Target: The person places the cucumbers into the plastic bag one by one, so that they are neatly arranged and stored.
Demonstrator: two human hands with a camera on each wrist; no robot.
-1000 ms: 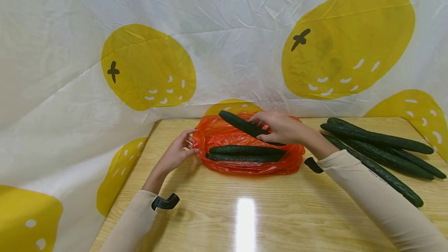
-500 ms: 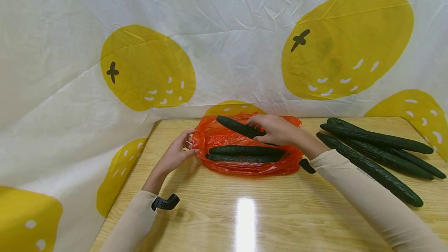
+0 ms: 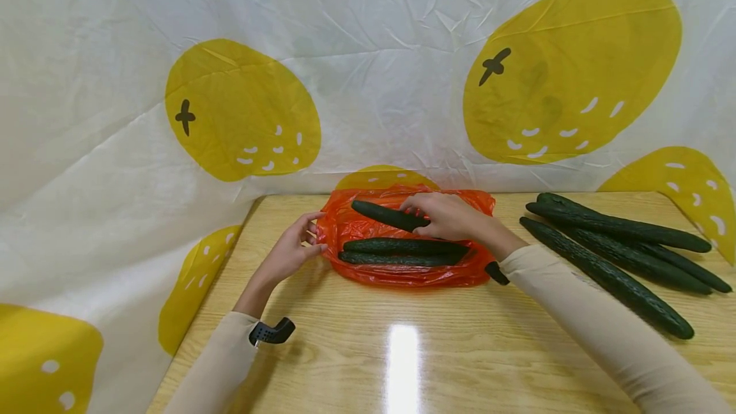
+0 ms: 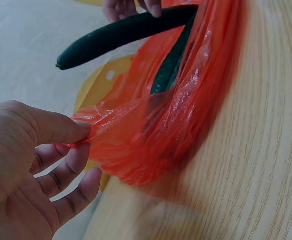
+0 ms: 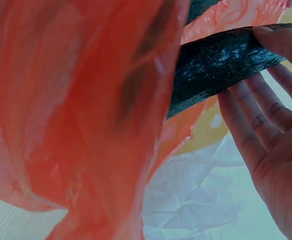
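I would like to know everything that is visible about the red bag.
The red bag is thin, wrinkled and shiny, partly see-through, and looks like plastic. It lies on the table, its mouth wide open, so two dark green cucumbers show inside, side by side. The left hand pinches its edge at the left end. The right hand holds a third cucumber at the opening, with one end behind the bag's wall; whether they touch is unclear.

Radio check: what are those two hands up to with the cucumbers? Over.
Left hand: pinching red bag at edge. Right hand: gripping a cucumber, slanted at the bag's mouth. Two other cucumbers: lying in the bag. Nothing visibly in the way.
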